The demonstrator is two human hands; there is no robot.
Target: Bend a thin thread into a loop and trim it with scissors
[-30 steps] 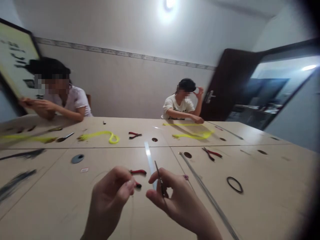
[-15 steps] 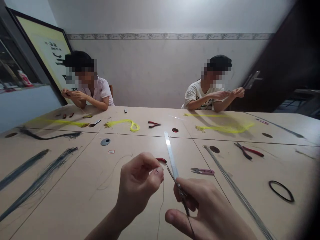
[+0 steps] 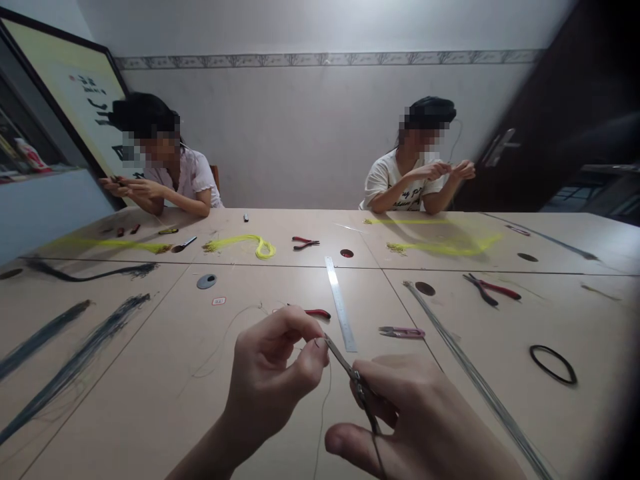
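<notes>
Head view, metal tool (image 3: pixel 345 361) slanting diagonally, tip pointing up-left

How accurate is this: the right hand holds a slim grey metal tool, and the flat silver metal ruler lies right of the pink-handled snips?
The side is wrong: in the head view, the ruler lies left of the snips. The right hand does hold the slim tool.

The left hand (image 3: pixel 275 363) is pinching with thumb and forefinger; the right hand (image 3: pixel 420 403) is gripping with bent fingers, its thumb pointing leftward, apart from the forefinger.
</notes>
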